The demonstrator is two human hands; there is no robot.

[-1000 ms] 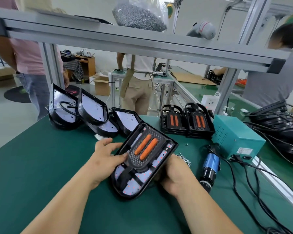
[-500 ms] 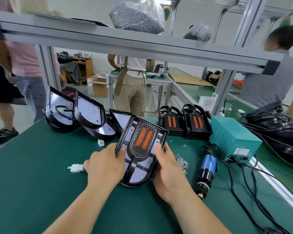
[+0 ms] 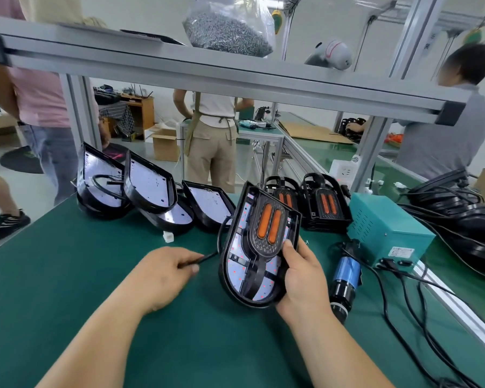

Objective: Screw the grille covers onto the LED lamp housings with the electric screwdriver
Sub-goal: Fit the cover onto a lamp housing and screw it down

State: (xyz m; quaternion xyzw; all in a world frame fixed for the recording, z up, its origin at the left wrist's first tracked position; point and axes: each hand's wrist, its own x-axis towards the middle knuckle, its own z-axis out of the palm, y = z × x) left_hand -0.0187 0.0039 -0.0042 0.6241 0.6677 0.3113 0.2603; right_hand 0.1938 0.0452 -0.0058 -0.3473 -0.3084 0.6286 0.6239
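Black lamp housing point(image 3: 235, 275) stands tilted above the green mat point(image 3: 67, 261), the right hand point(image 3: 303, 275) gripping its edge; the grille cover point(image 3: 266, 228) sits on it, apparently not yet screwed; left hand point(image 3: 163, 275) pinches its cable point(image 3: 207, 257); electric screwdriver point(image 3: 345, 278) lies untouched just right, unobstructed; covered stacks point(image 3: 326, 203) behind look finished; bare housings point(image 3: 149, 180) wait at left

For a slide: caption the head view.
Right hand grips lamp housing, tilted up; left hand pinches a black cable.

- A teal power box point(image 3: 387, 233) sits near the right edge of the green table point(image 3: 67, 275).
- A white socket point(image 3: 345, 171) stands just beyond it.
- An open cardboard box point(image 3: 165, 144) lies on the floor.
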